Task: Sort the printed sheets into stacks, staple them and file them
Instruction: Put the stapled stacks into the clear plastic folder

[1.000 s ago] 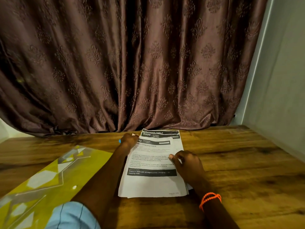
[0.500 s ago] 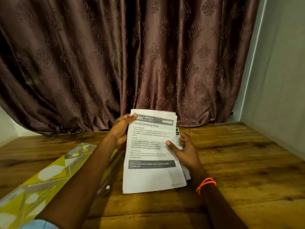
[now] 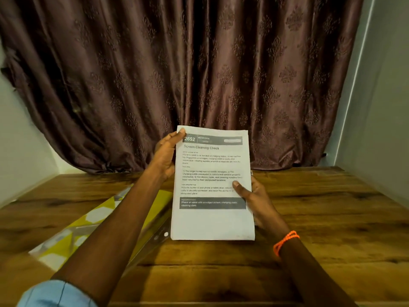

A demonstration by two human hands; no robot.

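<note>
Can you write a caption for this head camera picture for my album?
Both hands, left hand and right hand, hold printed sheets above a wooden table.

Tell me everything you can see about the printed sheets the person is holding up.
The printed sheets are white paper, a thin squared-up stack held upright and lifted off the wooden table. The top page has a dark header reading 2652 BEDROOM, the title Screen Cleaning Check, blocks of small text and a dark band lower down; its bottom part is blank. The left hand holds the upper left edge, thumb on the corner. The right hand supports the right edge, thumb pressed on the page.
</note>
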